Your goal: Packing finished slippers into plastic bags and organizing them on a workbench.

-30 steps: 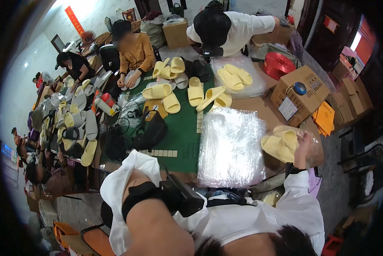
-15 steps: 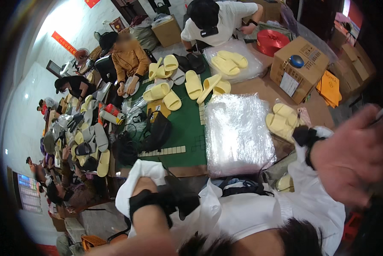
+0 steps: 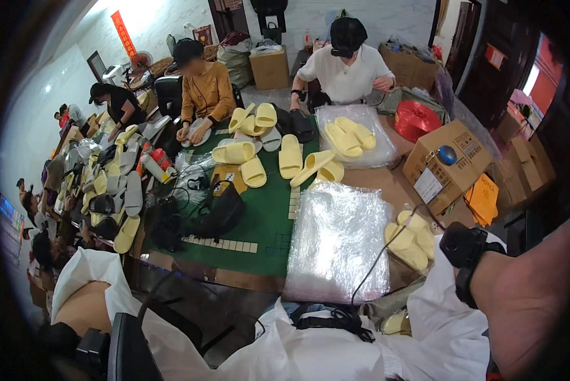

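Note:
My right hand is raised at the right edge, a black strap and device around its wrist. Its fingers are lost beyond the dark rim. Nearest to it on the table lies a pair of pale yellow slippers. To their left is a flat stack of clear plastic bags. My left arm comes in at the lower left, with a black device by the wrist; the left hand itself is out of the picture. A thin black cable runs across the bags.
More yellow slippers lie on the green mat beside a black bag. A cardboard box and a red ribbon roll stand at the right. Two co-workers sit across the table. Slippers are heaped at the left.
My left arm has moved out to the left and its hand is out of view. My right hand has come lower. The view has shifted, and the co-worker in white appears more upright.

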`<state>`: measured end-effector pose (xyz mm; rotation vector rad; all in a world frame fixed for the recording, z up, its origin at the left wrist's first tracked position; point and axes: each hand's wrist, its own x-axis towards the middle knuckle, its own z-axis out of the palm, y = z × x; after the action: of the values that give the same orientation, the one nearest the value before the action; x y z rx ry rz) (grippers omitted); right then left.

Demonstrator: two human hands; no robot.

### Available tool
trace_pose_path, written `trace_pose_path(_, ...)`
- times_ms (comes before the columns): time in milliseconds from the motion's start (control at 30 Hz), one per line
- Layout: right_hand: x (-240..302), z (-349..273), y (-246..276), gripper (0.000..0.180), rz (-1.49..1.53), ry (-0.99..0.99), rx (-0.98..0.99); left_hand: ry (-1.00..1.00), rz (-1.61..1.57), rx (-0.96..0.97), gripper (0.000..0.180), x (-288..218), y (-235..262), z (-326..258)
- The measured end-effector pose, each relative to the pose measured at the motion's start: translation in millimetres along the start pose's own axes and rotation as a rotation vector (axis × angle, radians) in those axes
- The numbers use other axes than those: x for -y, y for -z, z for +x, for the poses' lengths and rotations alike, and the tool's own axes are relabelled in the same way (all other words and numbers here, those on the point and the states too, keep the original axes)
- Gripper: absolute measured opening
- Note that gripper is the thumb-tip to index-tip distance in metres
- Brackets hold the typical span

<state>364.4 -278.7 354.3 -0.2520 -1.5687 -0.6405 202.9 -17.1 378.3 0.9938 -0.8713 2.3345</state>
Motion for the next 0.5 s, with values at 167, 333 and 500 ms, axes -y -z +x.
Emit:
trace_pose_path(167, -2.1, 1.3, -12.1, 0.033, 0.102, -0.144, 0.016, 0.104, 0.006, 0.062, 0.036, -5.7, 20.7, 10.8)
trace_pose_path(333, -66.3, -8.0, -95.4, 0.028, 0.203, -0.232, -0.009, 0.181, -0.024, 0.169, 0.036, 6.7, 56.2, 38.5)
trace_pose_path(500, -88.1, -11.2, -133.8, 0.022, 0.267, -0.280, 0.019, 0.231, -0.108, 0.228, 0.036, 25.0, 85.9, 55.4)
